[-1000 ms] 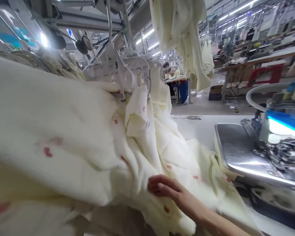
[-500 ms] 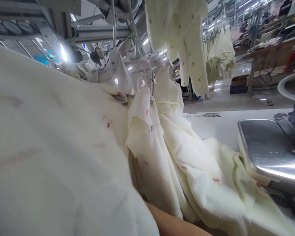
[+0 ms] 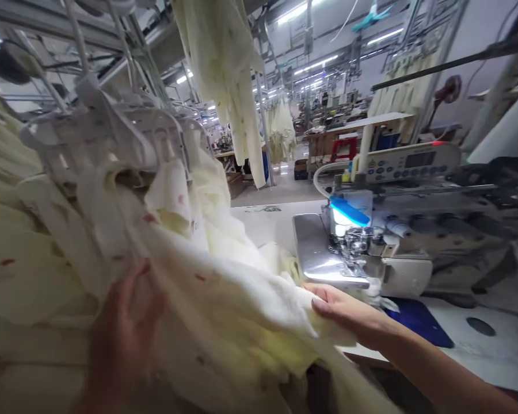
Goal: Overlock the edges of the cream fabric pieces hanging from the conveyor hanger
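A pale cream garment piece (image 3: 224, 287) with small reddish marks stretches from the hanger clips towards the sewing machine. My right hand (image 3: 334, 307) pinches its right end between thumb and fingers, just in front of the machine's metal plate. Lower left, my left hand (image 3: 129, 328) is blurred, its thumb and forefinger apart in front of the hanging cloth; whether it touches the fabric I cannot tell. Clear plastic hanger clips (image 3: 125, 132) hold several cream pieces above it. One hanging piece (image 3: 168, 195) carries a small white label.
To the right stands a sewing machine (image 3: 358, 247) with a lit needle area, a metal plate (image 3: 317, 247) and a control panel (image 3: 408, 164). A dark blue pad (image 3: 421, 322) lies on the white tabletop (image 3: 466, 362). More cream garments (image 3: 224, 75) hang overhead from the rail.
The view has swung right, bringing the sewing machine in. The large cloth that covered the left side has dropped away. Both hands now show; before, only a forearm was visible.
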`<action>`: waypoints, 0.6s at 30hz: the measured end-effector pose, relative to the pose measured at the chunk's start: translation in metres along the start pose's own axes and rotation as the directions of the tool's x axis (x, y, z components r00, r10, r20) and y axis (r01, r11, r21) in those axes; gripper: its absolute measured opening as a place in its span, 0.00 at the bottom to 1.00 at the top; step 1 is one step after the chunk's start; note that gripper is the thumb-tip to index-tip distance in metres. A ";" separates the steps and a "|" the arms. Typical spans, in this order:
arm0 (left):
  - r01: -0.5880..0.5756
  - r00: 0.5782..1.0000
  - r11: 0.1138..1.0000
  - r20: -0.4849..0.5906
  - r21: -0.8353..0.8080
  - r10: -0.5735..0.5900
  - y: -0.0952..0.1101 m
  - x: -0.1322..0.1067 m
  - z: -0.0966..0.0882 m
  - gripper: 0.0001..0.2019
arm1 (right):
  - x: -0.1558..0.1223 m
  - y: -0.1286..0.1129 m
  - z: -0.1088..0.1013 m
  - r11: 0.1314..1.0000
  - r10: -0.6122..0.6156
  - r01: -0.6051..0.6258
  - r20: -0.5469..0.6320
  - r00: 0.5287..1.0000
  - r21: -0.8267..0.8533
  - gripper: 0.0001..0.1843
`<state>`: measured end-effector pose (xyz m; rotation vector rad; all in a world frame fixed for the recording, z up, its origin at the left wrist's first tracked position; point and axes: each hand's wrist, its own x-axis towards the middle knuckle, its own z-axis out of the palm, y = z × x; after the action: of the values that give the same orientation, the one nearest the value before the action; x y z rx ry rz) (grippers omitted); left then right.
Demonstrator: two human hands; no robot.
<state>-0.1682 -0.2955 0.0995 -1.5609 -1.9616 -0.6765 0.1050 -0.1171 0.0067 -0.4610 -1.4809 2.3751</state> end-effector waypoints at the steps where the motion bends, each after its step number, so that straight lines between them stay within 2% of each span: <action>1: -0.138 0.990 0.989 -0.036 -0.059 0.136 0.022 0.007 0.013 0.25 | 0.000 -0.002 -0.001 0.999 -0.033 0.031 -0.066 0.997 -0.030 0.25; 2: -0.323 0.946 0.936 -0.006 -0.141 0.325 0.044 0.016 0.025 0.25 | 0.000 -0.003 -0.001 0.995 -0.082 0.071 -0.147 0.986 -0.073 0.24; 3: -0.438 0.892 0.881 0.037 -0.179 0.451 0.066 0.026 0.034 0.23 | 0.000 -0.004 0.000 0.983 -0.148 0.119 -0.219 0.964 -0.140 0.23; 4: -0.489 0.855 0.854 0.095 -0.176 0.510 0.085 0.037 0.043 0.21 | 0.000 -0.006 0.000 0.957 -0.235 0.171 -0.278 0.932 -0.235 0.22; 5: -0.499 0.836 0.853 0.175 -0.154 0.521 0.101 0.049 0.050 0.19 | 0.000 -0.007 -0.001 0.907 -0.341 0.221 -0.319 0.885 -0.357 0.20; 7: -0.424 0.810 0.903 0.414 -0.074 0.414 0.123 0.071 0.061 0.17 | -0.001 -0.009 -0.002 0.737 -0.558 0.265 -0.338 0.757 -0.622 0.14; 9: -0.346 0.721 0.936 0.623 -0.056 0.304 0.132 0.084 0.067 0.16 | 0.002 -0.011 -0.003 0.574 -0.710 0.234 -0.335 0.619 -0.785 0.11; 10: -0.328 0.687 0.942 0.666 -0.072 0.290 0.134 0.087 0.069 0.15 | 0.004 -0.011 -0.004 0.556 -0.741 0.230 -0.350 0.573 -0.799 0.09; 11: -0.323 0.680 0.941 0.666 -0.102 0.305 0.133 0.087 0.068 0.14 | 0.007 -0.010 -0.003 0.588 -0.735 0.261 -0.371 0.567 -0.766 0.06; 14: -0.363 0.702 0.914 0.592 -0.181 0.396 0.127 0.082 0.061 0.07 | 0.015 -0.007 0.001 0.762 -0.626 0.394 -0.428 0.652 -0.514 0.12; 15: -0.370 0.693 0.913 0.604 -0.170 0.394 0.125 0.081 0.057 0.06 | 0.016 -0.005 0.003 0.782 -0.612 0.407 -0.452 0.649 -0.473 0.13; 16: -0.371 0.682 0.917 0.627 -0.147 0.377 0.123 0.080 0.054 0.09 | 0.015 -0.003 0.005 0.783 -0.614 0.404 -0.486 0.622 -0.473 0.11; 18: -0.359 0.678 0.931 0.668 -0.064 0.307 0.123 0.081 0.051 0.15 | 0.008 0.001 0.006 0.770 -0.634 0.370 -0.560 0.533 -0.520 0.09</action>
<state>-0.0682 -0.1789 0.1241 -2.2571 -2.0249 0.1610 0.0954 -0.1198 0.0073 -0.7870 -1.3612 1.2236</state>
